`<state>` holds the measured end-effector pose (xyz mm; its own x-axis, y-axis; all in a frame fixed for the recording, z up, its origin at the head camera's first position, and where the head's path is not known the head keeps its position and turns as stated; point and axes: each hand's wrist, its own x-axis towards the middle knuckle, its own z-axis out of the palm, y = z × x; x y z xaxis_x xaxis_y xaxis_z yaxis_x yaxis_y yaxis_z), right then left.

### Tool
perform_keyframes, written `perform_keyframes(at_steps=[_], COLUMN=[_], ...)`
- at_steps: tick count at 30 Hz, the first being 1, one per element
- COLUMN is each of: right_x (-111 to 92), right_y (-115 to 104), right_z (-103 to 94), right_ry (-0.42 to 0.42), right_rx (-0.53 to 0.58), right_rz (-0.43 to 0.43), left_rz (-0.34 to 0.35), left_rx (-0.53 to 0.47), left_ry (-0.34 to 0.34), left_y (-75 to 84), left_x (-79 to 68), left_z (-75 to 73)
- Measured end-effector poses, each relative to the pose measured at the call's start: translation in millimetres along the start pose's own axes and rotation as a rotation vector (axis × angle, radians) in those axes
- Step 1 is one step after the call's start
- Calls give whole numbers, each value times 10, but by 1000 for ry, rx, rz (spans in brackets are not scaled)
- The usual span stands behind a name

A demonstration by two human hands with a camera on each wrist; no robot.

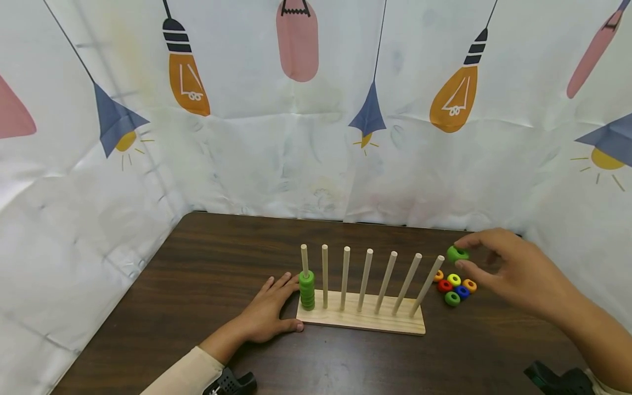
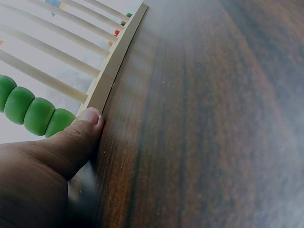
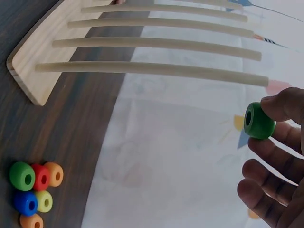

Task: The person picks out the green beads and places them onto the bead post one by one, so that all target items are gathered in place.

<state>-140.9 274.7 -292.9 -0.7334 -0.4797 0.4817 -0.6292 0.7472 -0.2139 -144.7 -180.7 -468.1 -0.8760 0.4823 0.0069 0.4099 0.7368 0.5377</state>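
A pale wooden stand (image 1: 360, 318) with a row of upright pegs sits on the table. Several green beads (image 1: 306, 292) are stacked on its leftmost peg; the other pegs are bare. My left hand (image 1: 266, 314) rests at the stand's left end, fingers spread on the table. Its thumb (image 2: 88, 124) touches the corner of the base in the left wrist view. Up in the air to the right, my right hand (image 1: 515, 269) pinches a green bead (image 3: 261, 123) between thumb and fingers, near the top of the rightmost peg (image 3: 152, 70). The bead's hole shows.
Loose beads in green (image 3: 22, 176), red (image 3: 41, 176), blue (image 3: 25, 203), yellow (image 3: 44, 201) and orange (image 3: 55, 174) lie clustered right of the stand. Behind the dark wooden table (image 1: 197, 263) hangs a white printed cloth (image 1: 257, 164).
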Motion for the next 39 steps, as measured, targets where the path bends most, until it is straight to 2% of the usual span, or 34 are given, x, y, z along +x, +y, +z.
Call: perform_keyframes(at_steps=[15,26,39], right_x=[128,218,287], right_y=[-146,-211,-305], right_z=[-67,-65,3], right_ry=[17,47,51], right_rx=[15,63,97], right_rz=[-68,-137,-146], left_rz=[-5,-20,-20], left_rx=[-15,16,12], left_ry=[-3,-13,-16], left_y=[-1,-12,-19], left_x=[-4,3,-3], left_z=[-17,2,7])
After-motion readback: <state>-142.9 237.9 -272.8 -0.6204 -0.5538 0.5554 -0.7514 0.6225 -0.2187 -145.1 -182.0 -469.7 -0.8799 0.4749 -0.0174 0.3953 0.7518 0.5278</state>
